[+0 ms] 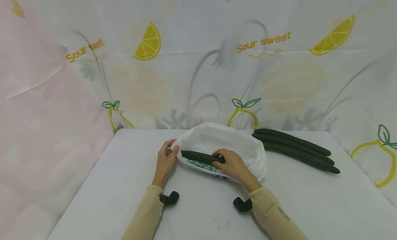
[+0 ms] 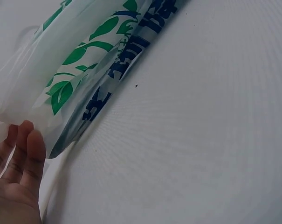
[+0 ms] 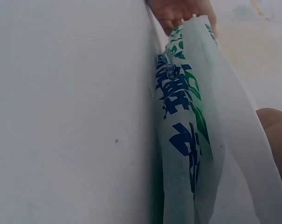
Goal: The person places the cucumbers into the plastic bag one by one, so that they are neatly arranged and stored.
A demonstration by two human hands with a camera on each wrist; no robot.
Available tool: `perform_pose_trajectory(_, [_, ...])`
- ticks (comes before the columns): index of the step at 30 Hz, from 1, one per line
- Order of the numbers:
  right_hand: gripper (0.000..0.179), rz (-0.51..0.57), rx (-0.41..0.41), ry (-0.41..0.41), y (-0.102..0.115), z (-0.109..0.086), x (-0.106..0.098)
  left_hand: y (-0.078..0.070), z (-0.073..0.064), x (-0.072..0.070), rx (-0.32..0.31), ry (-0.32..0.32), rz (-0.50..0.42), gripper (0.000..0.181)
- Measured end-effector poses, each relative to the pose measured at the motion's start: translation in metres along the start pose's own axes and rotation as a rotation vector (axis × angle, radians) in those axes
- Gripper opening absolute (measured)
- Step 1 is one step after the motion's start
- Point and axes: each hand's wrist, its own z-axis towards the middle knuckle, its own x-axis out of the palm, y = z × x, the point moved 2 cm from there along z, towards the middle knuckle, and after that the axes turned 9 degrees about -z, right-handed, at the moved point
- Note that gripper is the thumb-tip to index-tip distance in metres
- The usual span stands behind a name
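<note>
A white plastic bag [image 1: 214, 138] lies on the table with its mouth spread toward me. My left hand [image 1: 165, 162] pinches the bag's left edge between thumb and fingers. Within the mouth of the bag, my right hand [image 1: 233, 164] grips the right end of a dark green cucumber [image 1: 197, 156]; the cucumber's left end reaches near the left hand. Green leaf prints and dark blue lettering mark the bag [image 2: 101, 46] in the left wrist view. From the right wrist, the bag's side [image 3: 178, 102] covers the cucumber and most of the right hand.
Three long cucumbers [image 1: 294, 148] lie side by side to the right of the bag, slanting toward the table's right edge. The white table [image 1: 192, 212] ends at a printed curtain [image 1: 192, 78] behind. A black wrist camera [image 1: 243, 204] projects inward from the right sleeve.
</note>
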Motion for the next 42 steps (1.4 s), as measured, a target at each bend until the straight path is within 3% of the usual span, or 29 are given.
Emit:
perform_pose_trajectory(12, [0.031, -0.121, -0.049, 0.055, -0.001, -0.007, -0.015, 0.0, -0.001, -0.001, 0.028, -0.049, 0.002, 0.033])
perform_pose_trajectory(20, [0.032, -0.149, -0.116, -0.031, 0.002, -0.006, -0.012, -0.003, -0.003, -0.003, 0.1, -0.145, 0.048, 0.028])
perform_pose_trajectory(25, [0.033, -0.157, -0.131, -0.066, 0.002, -0.003, -0.006, -0.003, -0.003, -0.005, 0.102, -0.199, 0.07, 0.026])
perform_pose_trajectory(36, [0.028, -0.064, -0.157, -0.069, -0.006, 0.0, -0.008, 0.001, -0.002, -0.007, 0.07, -0.217, 0.052, 0.024])
perform_pose_trajectory(42, [0.014, 0.059, -0.228, -0.164, -0.021, 0.0, -0.031, -0.004, -0.003, -0.005, 0.068, -0.21, 0.057, 0.024])
